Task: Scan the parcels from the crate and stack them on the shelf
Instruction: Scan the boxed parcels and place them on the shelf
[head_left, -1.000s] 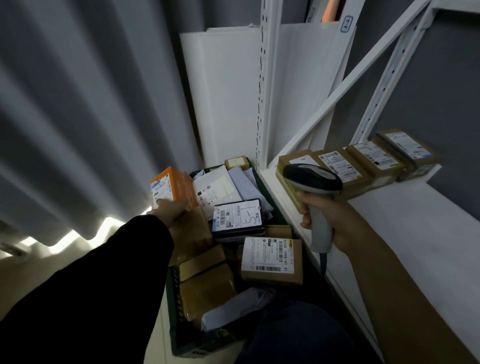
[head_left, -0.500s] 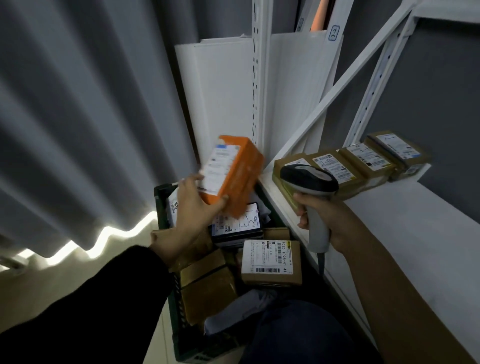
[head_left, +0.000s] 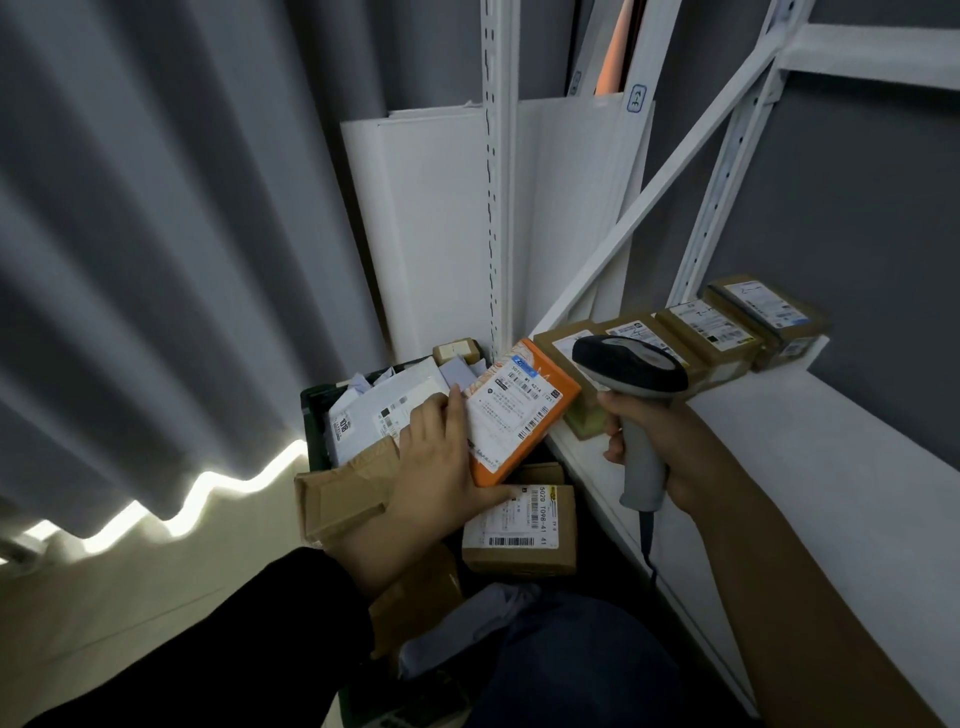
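My left hand (head_left: 441, 467) grips an orange parcel (head_left: 519, 415) with a white label, held tilted above the crate, label facing up. My right hand (head_left: 670, 447) grips a grey handheld scanner (head_left: 631, 374) by its handle, its head just right of the orange parcel. The dark green crate (head_left: 314, 415) below holds several brown boxes and white mailers, among them a labelled brown box (head_left: 519, 530). On the white shelf (head_left: 805, 467) a row of several brown labelled parcels (head_left: 711, 332) stands at the back left.
A grey curtain (head_left: 156, 260) hangs at the left, with light along its hem. White shelf uprights and a diagonal brace (head_left: 649, 197) rise behind the crate. A white panel (head_left: 431, 234) leans against the wall. My knee (head_left: 571, 660) is at the bottom, beside the crate.
My left hand lifted the orange parcel out of the crate's left side and carried it right, up to the scanner. The scanner hand stayed almost still.
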